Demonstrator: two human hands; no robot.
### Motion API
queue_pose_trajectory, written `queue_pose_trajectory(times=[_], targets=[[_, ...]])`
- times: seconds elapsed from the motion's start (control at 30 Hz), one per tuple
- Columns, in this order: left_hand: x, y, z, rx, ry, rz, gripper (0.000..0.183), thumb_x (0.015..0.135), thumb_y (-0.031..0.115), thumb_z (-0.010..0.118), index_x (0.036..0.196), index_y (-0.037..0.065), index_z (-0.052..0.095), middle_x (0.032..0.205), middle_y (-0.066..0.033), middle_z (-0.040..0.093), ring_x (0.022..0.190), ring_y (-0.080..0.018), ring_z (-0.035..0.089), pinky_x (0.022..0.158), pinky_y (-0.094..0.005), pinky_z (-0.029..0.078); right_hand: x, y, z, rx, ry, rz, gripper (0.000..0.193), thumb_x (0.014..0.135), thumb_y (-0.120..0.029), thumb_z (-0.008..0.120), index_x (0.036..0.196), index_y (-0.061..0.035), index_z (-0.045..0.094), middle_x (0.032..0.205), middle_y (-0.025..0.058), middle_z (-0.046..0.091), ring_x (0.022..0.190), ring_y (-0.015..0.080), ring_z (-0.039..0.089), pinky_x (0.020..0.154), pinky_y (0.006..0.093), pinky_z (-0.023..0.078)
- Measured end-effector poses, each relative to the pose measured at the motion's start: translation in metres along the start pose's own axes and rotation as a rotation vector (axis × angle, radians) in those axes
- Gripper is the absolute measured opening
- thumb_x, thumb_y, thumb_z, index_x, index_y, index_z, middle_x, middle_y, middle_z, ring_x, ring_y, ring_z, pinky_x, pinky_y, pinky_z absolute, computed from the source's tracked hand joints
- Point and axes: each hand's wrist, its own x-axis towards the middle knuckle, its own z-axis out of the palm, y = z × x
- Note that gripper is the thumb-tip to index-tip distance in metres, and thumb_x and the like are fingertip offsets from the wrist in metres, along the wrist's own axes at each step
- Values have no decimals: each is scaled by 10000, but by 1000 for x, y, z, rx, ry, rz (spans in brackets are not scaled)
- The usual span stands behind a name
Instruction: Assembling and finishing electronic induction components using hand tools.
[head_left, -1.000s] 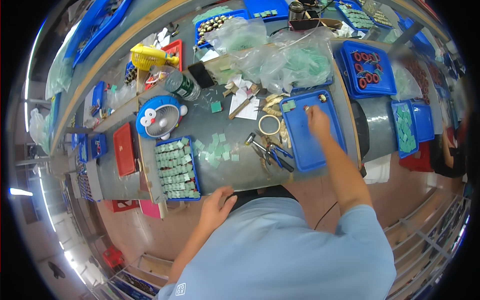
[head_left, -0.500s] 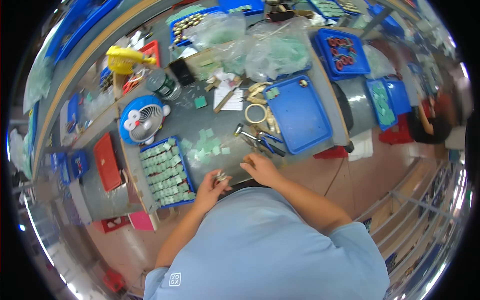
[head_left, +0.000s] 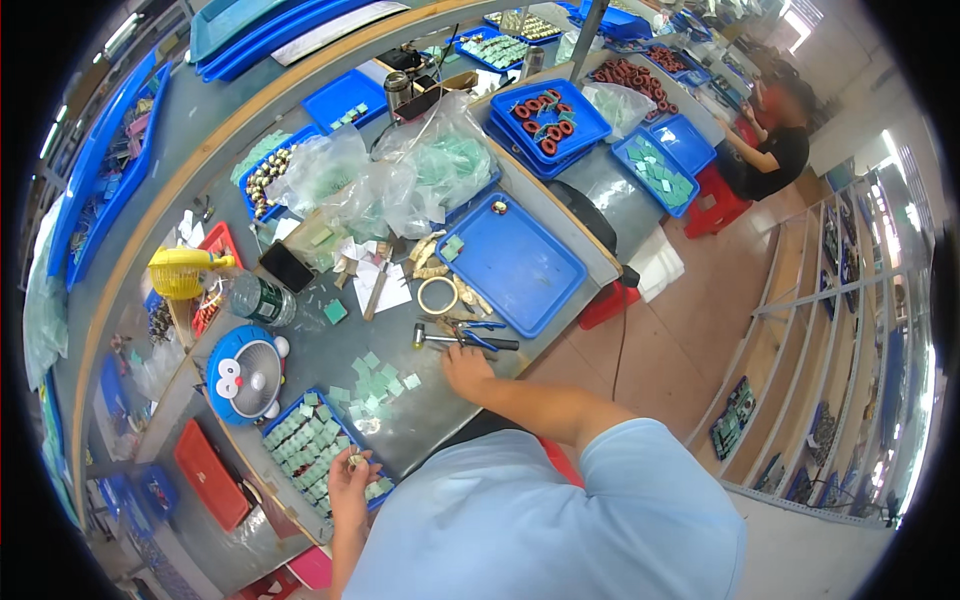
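Observation:
My left hand [head_left: 350,485] is closed, pinching a small shiny metal part [head_left: 356,460] partly hidden by the fingers. It is over the near edge of a blue tray holding rows of pale green square pieces [head_left: 305,435]. My right hand [head_left: 467,372] rests at the tools, its fingers stretched towards them, with nothing visible in it. Just beyond its fingertips lie a hammer [head_left: 503,344] with a black handle and blue-handled pliers [head_left: 480,324]; whether the fingers touch them I cannot tell. Loose green squares [head_left: 372,385] are scattered between my hands.
A blue tray [head_left: 520,265] lies beyond the tools, beside a tape roll [head_left: 438,295]. A blue fan [head_left: 243,375], a plastic bottle [head_left: 262,298] and a phone [head_left: 287,266] stand or lie leftwards. Plastic bags [head_left: 435,165] cover the back. Another person [head_left: 780,150] sits far right.
My view has turned to the right. My right hand has moved forward to the hammer and pliers. My left hand, still pinching the metal part, has shifted left towards the tray of green pieces.

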Motion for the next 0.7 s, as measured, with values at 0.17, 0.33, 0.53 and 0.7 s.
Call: queue_pose_trajectory(times=[0.17, 0.33, 0.53, 0.7], targets=[[-4, 2, -11, -37, -17, -26, 453, 993, 171, 695, 1370, -8, 518, 1200, -148, 672, 919, -173, 697, 798, -300, 593, 0, 4, 8, 162, -78, -136, 293, 923, -137, 548, 1180, -49, 655, 1117, 114, 649, 1061, 295, 632, 902, 422, 504], [-6, 11, -4, -38, -63, 17, 469, 997, 169, 691, 1393, -11, 516, 1217, -160, 674, 920, -179, 703, 811, -317, 599, -6, 1, 0, -30, -131, -196, 236, 911, -148, 585, 1111, -82, 692, 1127, 106, 683, 1148, 291, 599, 978, 432, 439], [-7, 25, 2, -21, -50, 123, 460, 1006, 169, 673, 1400, -8, 515, 1198, -172, 686, 922, -193, 709, 829, -327, 596, 11, -7, -60, 706, -441, -96, 268, 835, -198, 704, 1082, -95, 706, 1087, 81, 689, 1115, 254, 615, 871, 427, 488], [-4, 61, 37, -65, -72, 226, 431, 1015, 171, 646, 1369, -23, 495, 1214, -198, 682, 981, -249, 706, 877, -362, 585, 23, -4, -79, 1899, -603, 382, 315, 893, -243, 679, 1184, -123, 659, 1091, 46, 661, 1140, 241, 624, 854, 478, 527]])
